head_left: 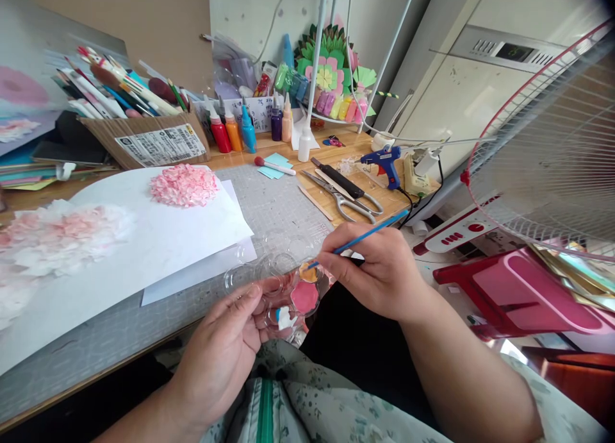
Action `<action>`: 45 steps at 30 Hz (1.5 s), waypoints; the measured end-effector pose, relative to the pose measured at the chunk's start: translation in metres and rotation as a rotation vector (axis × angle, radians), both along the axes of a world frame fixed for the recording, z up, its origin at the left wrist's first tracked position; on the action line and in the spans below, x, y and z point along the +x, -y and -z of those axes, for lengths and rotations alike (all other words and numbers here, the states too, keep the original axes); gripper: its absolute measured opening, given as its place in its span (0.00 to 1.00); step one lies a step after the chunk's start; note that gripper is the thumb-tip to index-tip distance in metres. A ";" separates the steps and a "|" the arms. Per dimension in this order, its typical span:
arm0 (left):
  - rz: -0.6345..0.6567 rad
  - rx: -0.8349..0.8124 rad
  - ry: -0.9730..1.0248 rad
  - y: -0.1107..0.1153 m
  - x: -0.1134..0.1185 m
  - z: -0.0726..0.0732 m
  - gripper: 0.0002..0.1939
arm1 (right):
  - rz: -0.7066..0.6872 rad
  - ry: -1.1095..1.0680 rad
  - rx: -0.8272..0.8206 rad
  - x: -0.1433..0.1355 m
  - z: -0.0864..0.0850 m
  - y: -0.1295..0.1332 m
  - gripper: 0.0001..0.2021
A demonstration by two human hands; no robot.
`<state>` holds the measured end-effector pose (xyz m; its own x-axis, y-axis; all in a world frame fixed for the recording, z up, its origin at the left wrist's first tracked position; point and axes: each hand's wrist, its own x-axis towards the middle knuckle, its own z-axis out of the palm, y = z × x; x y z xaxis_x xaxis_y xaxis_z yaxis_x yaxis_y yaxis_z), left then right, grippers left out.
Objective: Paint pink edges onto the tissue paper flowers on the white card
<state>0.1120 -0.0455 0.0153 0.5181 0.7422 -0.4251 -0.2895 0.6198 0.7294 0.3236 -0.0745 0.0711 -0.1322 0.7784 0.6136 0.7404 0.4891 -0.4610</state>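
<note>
My left hand point(235, 327) is closed around the near edge of a clear plastic paint palette point(281, 263) with round wells, held above my lap at the table's edge. One well holds pink paint point(305, 297), another orange-yellow paint point(308, 273), and a third white with a bit of blue. In my right hand point(369, 270) a thin blue paintbrush point(369, 234) is pinched between thumb and fingers. Its tip is down in the orange-yellow well; the bristles are hard to make out. To the left, a pink ruffled paper flower point(184, 185) lies on white paper point(163, 238).
Paler paper flowers point(67, 234) lie at left. Behind are a cardboard box point(154, 138) of brushes and pens, and paint bottles point(234, 132). Scissors point(343, 196), a blue glue gun point(384, 164) and a lamp pole point(314, 65) stand near the right end. A fan point(548, 142) is at right.
</note>
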 end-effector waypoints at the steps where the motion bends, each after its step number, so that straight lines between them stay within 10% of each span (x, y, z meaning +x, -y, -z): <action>1: -0.001 -0.001 -0.009 0.000 0.000 0.000 0.14 | 0.007 0.002 0.001 0.000 0.000 0.000 0.05; 45: -0.001 -0.014 0.012 0.002 -0.001 0.000 0.11 | -0.015 -0.005 -0.075 0.005 0.000 0.001 0.06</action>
<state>0.1109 -0.0480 0.0157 0.5224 0.7366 -0.4295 -0.2986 0.6299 0.7170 0.3290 -0.0759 0.0715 -0.1417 0.8203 0.5541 0.7308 0.4642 -0.5004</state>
